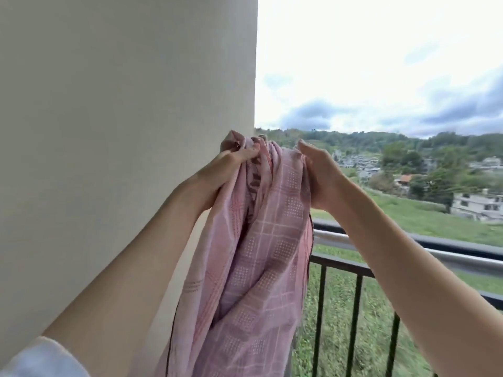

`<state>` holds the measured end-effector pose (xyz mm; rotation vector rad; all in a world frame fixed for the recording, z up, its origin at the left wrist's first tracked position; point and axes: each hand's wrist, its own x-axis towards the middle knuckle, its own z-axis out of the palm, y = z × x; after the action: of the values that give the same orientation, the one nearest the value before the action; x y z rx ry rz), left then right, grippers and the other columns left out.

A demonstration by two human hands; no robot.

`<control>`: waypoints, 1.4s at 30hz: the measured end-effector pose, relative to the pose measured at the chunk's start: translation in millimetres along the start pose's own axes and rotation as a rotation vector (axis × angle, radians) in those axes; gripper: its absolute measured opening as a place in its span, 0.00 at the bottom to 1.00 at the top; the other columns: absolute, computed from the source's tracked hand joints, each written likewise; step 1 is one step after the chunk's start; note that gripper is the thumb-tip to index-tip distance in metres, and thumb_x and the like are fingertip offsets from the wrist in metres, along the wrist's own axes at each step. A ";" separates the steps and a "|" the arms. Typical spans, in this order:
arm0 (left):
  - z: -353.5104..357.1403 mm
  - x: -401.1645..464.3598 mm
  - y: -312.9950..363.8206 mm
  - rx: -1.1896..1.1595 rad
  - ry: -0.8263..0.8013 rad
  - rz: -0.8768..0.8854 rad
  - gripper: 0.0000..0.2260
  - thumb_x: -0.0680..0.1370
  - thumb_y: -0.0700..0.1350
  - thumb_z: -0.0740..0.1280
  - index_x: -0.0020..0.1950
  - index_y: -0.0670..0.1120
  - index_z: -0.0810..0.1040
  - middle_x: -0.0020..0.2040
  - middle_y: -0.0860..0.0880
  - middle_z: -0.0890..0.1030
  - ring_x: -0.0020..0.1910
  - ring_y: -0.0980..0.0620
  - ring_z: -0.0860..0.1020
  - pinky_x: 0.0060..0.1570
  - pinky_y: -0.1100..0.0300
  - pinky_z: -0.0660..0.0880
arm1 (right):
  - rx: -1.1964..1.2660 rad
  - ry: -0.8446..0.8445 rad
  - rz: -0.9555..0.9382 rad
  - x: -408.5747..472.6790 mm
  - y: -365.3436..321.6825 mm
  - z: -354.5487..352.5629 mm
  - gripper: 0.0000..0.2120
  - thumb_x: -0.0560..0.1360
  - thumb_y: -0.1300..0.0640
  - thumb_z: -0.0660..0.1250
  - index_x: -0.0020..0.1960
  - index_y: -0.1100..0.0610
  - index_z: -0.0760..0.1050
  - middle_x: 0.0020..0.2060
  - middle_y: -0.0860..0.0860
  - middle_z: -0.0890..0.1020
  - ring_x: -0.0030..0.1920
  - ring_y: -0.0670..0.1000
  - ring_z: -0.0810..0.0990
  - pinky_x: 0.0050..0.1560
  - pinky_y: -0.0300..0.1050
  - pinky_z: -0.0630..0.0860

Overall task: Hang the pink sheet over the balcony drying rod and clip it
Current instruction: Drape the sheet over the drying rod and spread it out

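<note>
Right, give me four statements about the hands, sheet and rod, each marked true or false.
1. Both hands grip the pink sheet bunched at its top. True: left hand, right hand.
2. The sheet is spread flat over the drying rod. False: it is held above the rod, hanging bunched.
3. A wall stands on the left. True.
4. A clip pins the sheet. False: no clip shows.

Two hands, the left [231, 164] and the right [319, 178], one pink sheet [261, 254], one pale drying rod [446, 255], one dark balcony railing [340, 263] showing four upright bars, and one plain wall [122, 104].
</note>
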<state>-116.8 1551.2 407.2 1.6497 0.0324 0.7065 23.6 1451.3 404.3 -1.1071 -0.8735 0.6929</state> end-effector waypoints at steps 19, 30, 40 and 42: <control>154.7 32.0 -35.8 0.134 -0.366 -0.165 0.12 0.79 0.46 0.61 0.52 0.38 0.77 0.47 0.40 0.81 0.43 0.46 0.81 0.44 0.54 0.80 | -0.202 0.517 0.137 -121.1 -35.0 -138.8 0.12 0.77 0.49 0.61 0.47 0.59 0.69 0.32 0.54 0.77 0.30 0.51 0.77 0.37 0.44 0.74; 163.2 22.5 -57.4 0.779 -0.284 0.143 0.12 0.77 0.47 0.64 0.40 0.40 0.80 0.33 0.49 0.76 0.31 0.55 0.71 0.27 0.70 0.66 | -1.612 0.992 0.020 -179.0 -20.0 -139.4 0.24 0.76 0.40 0.60 0.31 0.58 0.68 0.28 0.50 0.71 0.31 0.52 0.73 0.29 0.39 0.62; 121.4 8.8 -65.6 0.197 -0.219 -0.013 0.10 0.74 0.40 0.68 0.54 0.45 0.72 0.50 0.40 0.80 0.47 0.44 0.80 0.48 0.49 0.79 | -1.654 0.533 -0.315 -141.8 39.2 -81.9 0.19 0.80 0.54 0.53 0.70 0.55 0.65 0.64 0.53 0.74 0.63 0.53 0.72 0.65 0.49 0.67; 116.4 6.0 -69.9 0.027 -0.185 -0.104 0.13 0.74 0.39 0.68 0.56 0.45 0.70 0.52 0.39 0.78 0.46 0.44 0.80 0.43 0.51 0.80 | -1.707 0.585 -0.316 -135.0 48.9 -81.5 0.20 0.80 0.54 0.51 0.71 0.55 0.64 0.64 0.53 0.75 0.64 0.53 0.73 0.67 0.47 0.61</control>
<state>-33.0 1465.9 342.7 1.7204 -0.0050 0.4743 24.8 1316.6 309.0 -2.3737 -1.0013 -0.9018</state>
